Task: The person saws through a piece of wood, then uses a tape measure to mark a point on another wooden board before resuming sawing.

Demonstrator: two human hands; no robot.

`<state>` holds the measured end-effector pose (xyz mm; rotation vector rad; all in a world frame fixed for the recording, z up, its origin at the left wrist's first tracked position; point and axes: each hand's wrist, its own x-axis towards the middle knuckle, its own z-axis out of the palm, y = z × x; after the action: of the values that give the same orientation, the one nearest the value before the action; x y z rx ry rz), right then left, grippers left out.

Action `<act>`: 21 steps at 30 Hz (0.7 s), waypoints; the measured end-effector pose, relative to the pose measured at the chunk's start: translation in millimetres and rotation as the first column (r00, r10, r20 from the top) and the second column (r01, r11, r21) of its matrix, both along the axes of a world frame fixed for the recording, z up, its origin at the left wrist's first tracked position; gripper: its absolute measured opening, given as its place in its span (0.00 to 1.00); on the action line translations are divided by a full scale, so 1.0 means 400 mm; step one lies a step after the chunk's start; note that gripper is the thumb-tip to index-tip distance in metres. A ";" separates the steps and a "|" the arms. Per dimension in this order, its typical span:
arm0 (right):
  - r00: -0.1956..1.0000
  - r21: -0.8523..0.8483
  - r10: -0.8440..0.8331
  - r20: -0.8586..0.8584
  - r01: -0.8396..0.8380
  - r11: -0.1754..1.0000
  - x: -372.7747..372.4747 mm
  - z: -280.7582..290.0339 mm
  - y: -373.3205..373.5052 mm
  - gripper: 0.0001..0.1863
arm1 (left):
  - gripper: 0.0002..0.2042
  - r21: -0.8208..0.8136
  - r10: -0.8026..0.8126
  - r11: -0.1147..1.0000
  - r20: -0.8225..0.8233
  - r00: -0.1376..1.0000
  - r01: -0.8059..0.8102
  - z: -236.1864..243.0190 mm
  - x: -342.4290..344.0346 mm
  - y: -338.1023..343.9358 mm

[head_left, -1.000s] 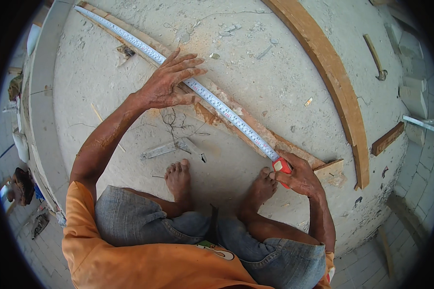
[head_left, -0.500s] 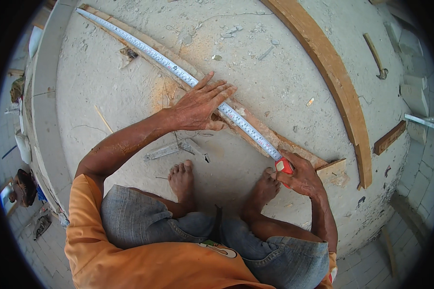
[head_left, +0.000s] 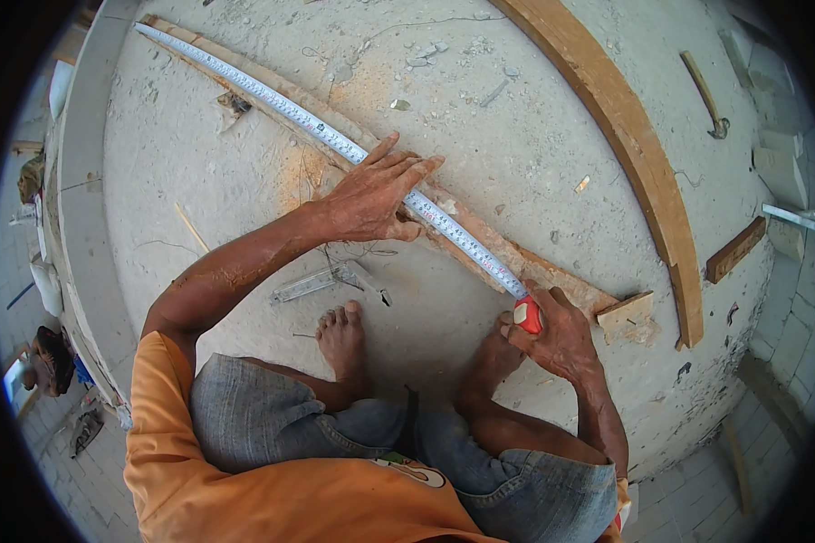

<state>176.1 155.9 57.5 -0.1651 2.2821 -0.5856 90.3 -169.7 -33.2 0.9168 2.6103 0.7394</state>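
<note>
Left hand slid rightward, splayed over flat tape | right hand grasps rounded case

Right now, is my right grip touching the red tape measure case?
Touching. The head view shows the right grip wrapped around the right side of the red tape measure case, with no gap between them.

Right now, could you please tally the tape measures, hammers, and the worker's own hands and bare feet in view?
Tape measure: 1
Hammer: 1
Left hand and right hand: 2
Left foot and right foot: 2
Total: 6
</note>
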 end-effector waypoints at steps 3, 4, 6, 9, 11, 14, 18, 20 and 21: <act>1.000 -0.012 -0.004 -0.030 0.003 1.000 0.005 -0.002 -0.001 0.41 | 0.48 0.000 -0.003 1.000 -0.012 1.000 0.003 -0.002 -0.002 0.001; 0.999 -0.011 0.002 -0.051 -0.003 1.000 0.006 0.000 -0.003 0.40 | 0.48 0.003 0.001 1.000 -0.007 1.000 -0.001 -0.003 -0.003 0.001; 0.997 -0.009 0.009 -0.073 -0.010 1.000 0.008 0.002 -0.007 0.40 | 0.47 0.006 0.007 1.000 -0.002 1.000 -0.007 -0.004 -0.004 0.001; 0.995 -0.003 -0.003 -0.102 0.003 1.000 0.013 0.002 -0.014 0.38 | 0.47 -0.018 -0.008 1.000 -0.012 1.000 0.008 0.002 -0.011 0.008; 0.991 0.002 -0.015 -0.129 0.015 1.000 0.016 0.001 -0.018 0.37 | 0.48 -0.042 -0.017 0.999 0.012 1.000 0.017 0.010 -0.017 0.012; 0.992 0.017 -0.004 -0.129 0.006 1.000 0.016 0.005 -0.024 0.36 | 0.49 -0.028 -0.014 1.000 -0.016 1.000 0.013 0.006 -0.016 0.013; 0.989 -0.047 -0.058 -0.137 0.052 0.998 0.019 0.009 -0.024 0.35 | 0.52 -0.089 -0.001 0.996 0.074 0.997 0.008 0.020 -0.015 0.019; 0.960 -0.137 -0.143 -0.241 0.112 0.984 0.017 0.006 -0.022 0.33 | 0.57 -0.099 0.051 0.993 -0.083 0.995 -0.060 0.028 -0.010 0.032; 0.960 -0.140 -0.143 -0.242 0.111 0.984 0.007 0.012 -0.022 0.33 | 0.57 -0.101 0.052 0.993 -0.084 0.995 -0.060 0.037 -0.011 0.037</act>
<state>178.9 147.1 62.4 -0.1618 2.5151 -0.8160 85.7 -154.8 -18.3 0.8643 2.7273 0.5853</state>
